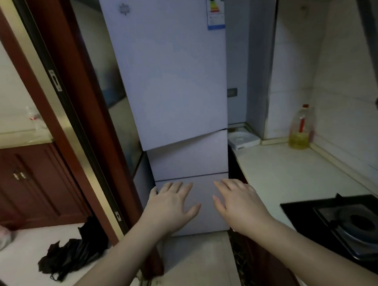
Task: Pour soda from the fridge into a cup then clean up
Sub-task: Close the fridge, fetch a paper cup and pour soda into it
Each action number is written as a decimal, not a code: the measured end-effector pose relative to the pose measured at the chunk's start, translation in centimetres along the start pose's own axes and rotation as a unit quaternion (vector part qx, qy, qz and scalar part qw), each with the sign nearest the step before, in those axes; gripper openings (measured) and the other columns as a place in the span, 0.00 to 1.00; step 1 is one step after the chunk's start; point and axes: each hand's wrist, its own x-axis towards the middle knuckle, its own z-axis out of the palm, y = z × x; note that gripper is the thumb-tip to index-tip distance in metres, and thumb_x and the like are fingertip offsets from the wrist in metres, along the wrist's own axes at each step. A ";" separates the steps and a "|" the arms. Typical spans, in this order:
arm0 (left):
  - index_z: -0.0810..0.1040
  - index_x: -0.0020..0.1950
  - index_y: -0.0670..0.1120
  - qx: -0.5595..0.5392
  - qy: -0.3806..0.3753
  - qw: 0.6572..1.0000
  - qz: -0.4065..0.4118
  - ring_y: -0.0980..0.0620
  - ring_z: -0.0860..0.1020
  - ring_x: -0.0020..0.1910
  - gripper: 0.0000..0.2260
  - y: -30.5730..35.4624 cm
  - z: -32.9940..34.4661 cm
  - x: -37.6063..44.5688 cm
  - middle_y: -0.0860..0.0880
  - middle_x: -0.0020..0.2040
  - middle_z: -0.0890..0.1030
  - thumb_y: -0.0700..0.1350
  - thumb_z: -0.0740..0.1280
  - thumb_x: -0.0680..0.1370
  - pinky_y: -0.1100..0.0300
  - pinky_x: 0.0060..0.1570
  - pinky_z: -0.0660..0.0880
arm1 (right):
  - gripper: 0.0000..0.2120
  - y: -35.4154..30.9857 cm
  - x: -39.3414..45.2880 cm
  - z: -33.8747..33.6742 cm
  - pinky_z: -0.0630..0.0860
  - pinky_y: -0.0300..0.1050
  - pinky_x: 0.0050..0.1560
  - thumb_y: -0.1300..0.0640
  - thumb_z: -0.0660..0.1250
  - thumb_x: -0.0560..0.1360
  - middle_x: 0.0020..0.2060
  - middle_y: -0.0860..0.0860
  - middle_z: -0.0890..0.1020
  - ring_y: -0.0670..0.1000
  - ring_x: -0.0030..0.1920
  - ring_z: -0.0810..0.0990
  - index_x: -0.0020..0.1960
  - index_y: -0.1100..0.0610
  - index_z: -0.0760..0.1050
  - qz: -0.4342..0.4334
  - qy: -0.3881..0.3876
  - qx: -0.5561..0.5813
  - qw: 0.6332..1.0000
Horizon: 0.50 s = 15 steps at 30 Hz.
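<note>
Upright fridge point(175, 81) (doors shut) faces both spread hands.

Fridge point(176, 95) straight ahead, beyond both hands, doors closed. Left hand point(172, 204) and right hand point(238, 200) side by side, apart, before fridge's lowest door. Counter point(291, 172) right of right hand; oil bottle point(300, 128) at its far end by wall, plate point(241, 137) left of bottle beside fridge, gas stove point(352, 223) nearer, right of right forearm. Sliding door frame point(71, 119) left of left hand; crumpled bag point(73, 249) on floor beyond it, wooden cabinet point(26, 183) further back left.
</note>
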 end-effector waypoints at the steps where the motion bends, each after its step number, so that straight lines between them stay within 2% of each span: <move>1: 0.53 0.78 0.57 0.003 0.001 1.000 0.001 0.51 0.58 0.75 0.32 -0.3 -0.3 0.7 0.52 0.77 0.60 0.69 0.49 0.77 0.43 0.71 0.58 | 0.25 0.1 0.9 0.0 0.57 0.47 0.70 0.43 0.49 0.81 0.73 0.48 0.64 0.50 0.72 0.61 0.76 0.50 0.57 -0.004 0.000 -0.001 1.000; 5: 0.52 0.78 0.58 -0.008 -0.022 1.000 0.001 0.52 0.57 0.76 0.33 -1.8 -1.4 3.9 0.54 0.77 0.60 0.69 0.50 0.76 0.43 0.72 0.57 | 0.26 0.8 5.0 -0.2 0.59 0.49 0.70 0.43 0.49 0.80 0.73 0.49 0.64 0.51 0.72 0.61 0.76 0.50 0.56 -0.018 -0.013 0.002 1.000; 10: 0.54 0.78 0.57 -0.007 0.003 1.000 -0.020 0.51 0.58 0.76 0.31 -4.3 -1.6 8.1 0.53 0.77 0.61 0.67 0.51 0.77 0.43 0.73 0.57 | 0.25 1.2 10.4 -0.4 0.61 0.51 0.69 0.43 0.49 0.81 0.73 0.51 0.64 0.53 0.72 0.62 0.75 0.50 0.57 -0.015 -0.019 -0.012 1.000; 15: 0.52 0.79 0.55 0.003 -0.021 0.999 -0.040 0.49 0.54 0.77 0.32 -8.2 -0.9 12.5 0.52 0.78 0.59 0.67 0.51 0.78 0.41 0.73 0.53 | 0.25 0.0 16.1 0.3 0.59 0.51 0.69 0.43 0.48 0.81 0.74 0.52 0.62 0.54 0.72 0.60 0.75 0.51 0.58 -0.018 -0.017 -0.023 0.999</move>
